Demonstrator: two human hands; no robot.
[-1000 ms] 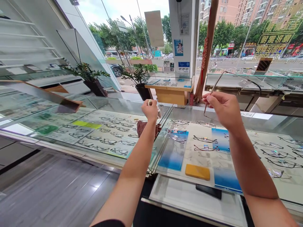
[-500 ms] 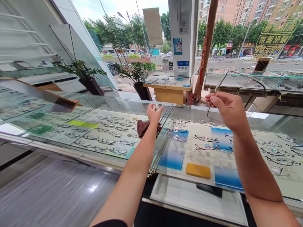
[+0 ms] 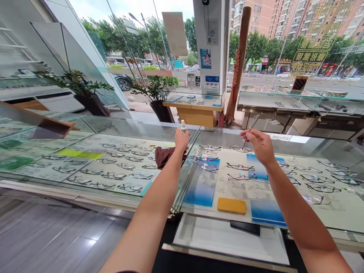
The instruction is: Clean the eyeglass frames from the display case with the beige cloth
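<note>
Holds bottle [image 3: 183, 125] upright in left hand [image 3: 182, 139] near cloth [image 3: 164, 157], glasses [image 3: 254, 122] pinched in right hand [image 3: 258, 145], both over bench [image 3: 133, 127]; risks dropping glasses through too light a pinch, or bending them through squeezing.

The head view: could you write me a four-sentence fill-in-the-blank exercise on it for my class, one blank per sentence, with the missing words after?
1. The left hand grips a small bottle whose top is ____.
2. The thin glasses held in the air are in the person's ____ hand.
3. The crumpled cloth is dark ____ in colour.
4. The yellow block lies between two sheets that are mainly ____.

Missing words: white; right; brown; blue.
</note>
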